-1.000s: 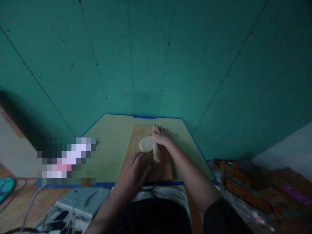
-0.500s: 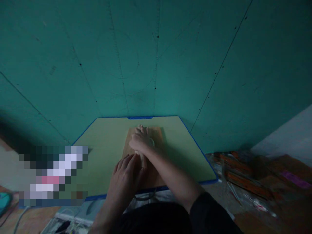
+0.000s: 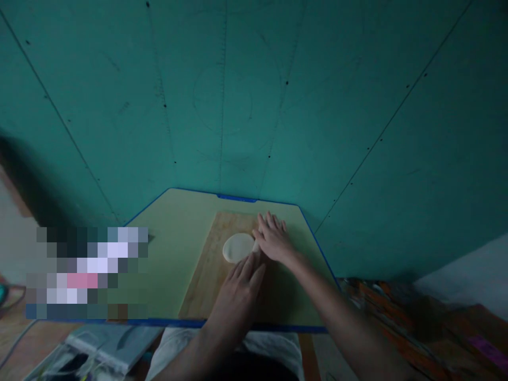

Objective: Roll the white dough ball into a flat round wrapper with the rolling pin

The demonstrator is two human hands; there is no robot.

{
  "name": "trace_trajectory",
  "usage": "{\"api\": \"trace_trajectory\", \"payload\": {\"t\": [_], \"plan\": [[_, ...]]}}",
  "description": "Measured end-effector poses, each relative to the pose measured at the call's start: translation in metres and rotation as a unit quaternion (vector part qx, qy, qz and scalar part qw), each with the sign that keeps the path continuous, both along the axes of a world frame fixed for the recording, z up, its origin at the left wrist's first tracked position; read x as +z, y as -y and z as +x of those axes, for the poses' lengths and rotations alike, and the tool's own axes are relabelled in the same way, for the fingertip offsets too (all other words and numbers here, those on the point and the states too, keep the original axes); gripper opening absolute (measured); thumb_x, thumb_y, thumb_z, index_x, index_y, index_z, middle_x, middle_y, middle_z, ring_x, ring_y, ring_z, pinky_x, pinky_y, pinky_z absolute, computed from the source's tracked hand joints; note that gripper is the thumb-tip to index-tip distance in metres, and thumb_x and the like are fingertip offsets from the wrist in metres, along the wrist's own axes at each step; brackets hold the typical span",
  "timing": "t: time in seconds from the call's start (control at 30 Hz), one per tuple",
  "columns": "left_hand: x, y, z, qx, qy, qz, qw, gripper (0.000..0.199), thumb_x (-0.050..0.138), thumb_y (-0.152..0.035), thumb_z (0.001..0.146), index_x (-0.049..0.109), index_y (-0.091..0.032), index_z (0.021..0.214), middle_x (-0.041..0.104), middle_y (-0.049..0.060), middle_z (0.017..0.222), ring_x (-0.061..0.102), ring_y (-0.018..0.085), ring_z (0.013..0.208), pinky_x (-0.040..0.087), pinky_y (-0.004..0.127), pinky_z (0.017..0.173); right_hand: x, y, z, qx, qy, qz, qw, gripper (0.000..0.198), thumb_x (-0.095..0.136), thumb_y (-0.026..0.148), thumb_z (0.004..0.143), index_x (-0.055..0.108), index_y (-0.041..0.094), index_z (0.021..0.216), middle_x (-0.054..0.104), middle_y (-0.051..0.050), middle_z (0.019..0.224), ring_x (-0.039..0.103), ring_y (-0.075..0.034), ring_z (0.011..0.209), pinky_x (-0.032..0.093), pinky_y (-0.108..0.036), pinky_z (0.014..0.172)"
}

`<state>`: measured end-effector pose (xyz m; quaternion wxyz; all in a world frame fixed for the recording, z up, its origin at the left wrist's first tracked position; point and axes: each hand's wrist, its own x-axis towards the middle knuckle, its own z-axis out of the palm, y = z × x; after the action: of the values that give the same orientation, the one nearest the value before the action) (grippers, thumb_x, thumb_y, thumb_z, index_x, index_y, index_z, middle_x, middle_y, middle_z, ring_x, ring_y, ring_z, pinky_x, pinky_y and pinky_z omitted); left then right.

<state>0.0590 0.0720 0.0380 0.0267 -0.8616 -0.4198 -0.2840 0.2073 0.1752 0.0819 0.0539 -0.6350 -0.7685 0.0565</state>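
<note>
Lying flat on the wooden board [image 3: 204,280] in the head view, the dough disc [image 3: 237,248] is sitting just left of the right hand [image 3: 273,239] and just beyond the left hand [image 3: 240,284]. The right hand is resting loosely, fingers extended, over the mostly hidden rolling pin [image 3: 256,247]; whether the left is gripping cannot be told.

Dough [image 3: 237,248] lies on the board [image 3: 204,286], left of the right hand [image 3: 273,241]; the board lies on the table [image 3: 166,264]; the wall [image 3: 238,116] stands behind.
</note>
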Motion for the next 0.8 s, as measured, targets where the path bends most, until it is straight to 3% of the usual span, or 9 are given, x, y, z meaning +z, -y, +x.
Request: {"api": "trace_trajectory", "payload": {"t": [0.13, 0.27, 0.4, 0.53, 0.63, 0.8], "plan": [[0.011, -0.003, -0.015, -0.017, 0.018, -0.047, 0.999, 0.054, 0.041, 0.006, 0.082, 0.060, -0.018, 0.126, 0.064, 0.013, 0.136, 0.064, 0.024, 0.123, 0.059, 0.037, 0.096, -0.005, -0.014, -0.010, 0.087, -0.097, 0.022, 0.991, 0.054, 0.030, 0.042, 0.105, 0.044, 0.017, 0.152, 0.030, -0.015, 0.163, 0.024, -0.028, 0.152, 0.017, -0.050, 0.122], [0.018, -0.001, -0.026, -0.033, 0.038, -0.074, 0.996, 0.055, 0.038, 0.007, 0.082, 0.061, -0.020, 0.124, 0.065, 0.010, 0.132, 0.068, 0.021, 0.113, 0.062, 0.032, 0.089, -0.013, -0.019, 0.016, 0.121, -0.159, 0.095, 0.975, 0.044, 0.032, 0.032, 0.104, 0.062, 0.019, 0.133, 0.054, -0.011, 0.147, 0.046, -0.021, 0.137, 0.035, -0.039, 0.115], [0.012, 0.008, -0.031, -0.045, 0.048, -0.076, 0.995, 0.047, 0.044, 0.002, 0.088, 0.061, -0.023, 0.125, 0.061, 0.009, 0.139, 0.060, 0.024, 0.125, 0.058, 0.040, 0.099, -0.026, -0.007, 0.059, 0.093, -0.091, 0.149, 0.980, 0.039, 0.035, 0.029, 0.102, 0.073, 0.018, 0.101, 0.067, -0.012, 0.119, 0.059, -0.023, 0.113, 0.044, -0.038, 0.103], [0.004, 0.013, -0.037, -0.040, 0.043, -0.066, 0.996, 0.056, 0.042, 0.000, 0.091, 0.052, -0.026, 0.140, 0.060, 0.009, 0.139, 0.057, 0.025, 0.126, 0.057, 0.044, 0.100, -0.029, 0.012, 0.079, 0.072, 0.003, 0.117, 0.991, 0.042, 0.034, 0.025, 0.100, 0.072, 0.018, 0.083, 0.071, -0.011, 0.088, 0.064, -0.023, 0.087, 0.047, -0.034, 0.082], [0.011, 0.010, -0.049, -0.030, 0.031, -0.065, 0.997, 0.057, 0.043, -0.004, 0.093, 0.047, -0.026, 0.145, 0.065, 0.009, 0.131, 0.062, 0.025, 0.115, 0.059, 0.042, 0.092, -0.019, 0.017, 0.069, 0.059, 0.024, 0.110, 0.992, 0.041, 0.037, 0.027, 0.098, 0.072, 0.018, 0.078, 0.072, -0.011, 0.080, 0.066, -0.023, 0.080, 0.044, -0.033, 0.074], [0.033, -0.015, -0.080, 0.024, 0.006, -0.013, 1.000, 0.030, 0.044, -0.024, 0.100, 0.066, -0.022, 0.121, 0.073, 0.009, 0.105, 0.067, 0.025, 0.091, 0.058, 0.039, 0.076, 0.010, -0.003, 0.021, 0.044, 0.017, 0.116, 0.992, 0.044, 0.038, 0.034, 0.099, 0.076, 0.017, 0.085, 0.076, -0.012, 0.090, 0.067, -0.025, 0.085, 0.041, -0.033, 0.072]]}}
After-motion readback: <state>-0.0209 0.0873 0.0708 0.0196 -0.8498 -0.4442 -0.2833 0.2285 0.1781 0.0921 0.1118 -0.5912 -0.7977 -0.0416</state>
